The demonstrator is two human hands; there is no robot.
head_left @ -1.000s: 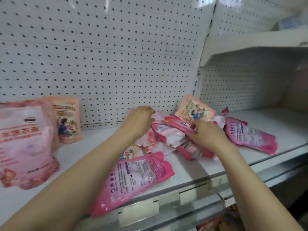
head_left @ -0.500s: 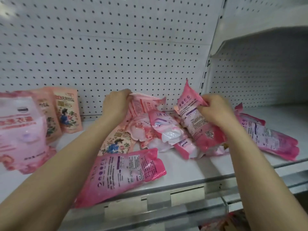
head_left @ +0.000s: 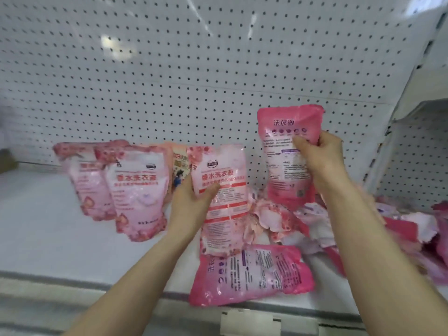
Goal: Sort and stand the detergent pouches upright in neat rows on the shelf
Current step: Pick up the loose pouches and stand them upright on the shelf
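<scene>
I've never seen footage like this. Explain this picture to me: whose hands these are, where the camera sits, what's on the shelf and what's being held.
There is no machine here. These are a person's two bare hands, filmed by one wide-angle camera worn on the head, looking forward and down. The white shelf has a pegboard wall behind it. The left hand grips a pale pink pouch. The right hand holds a darker pink pouch upright. Further left, two standing pouches are upright, with an orange pouch behind them. A flat pouch lies at the front edge, and a loose heap lies on the right.
</scene>
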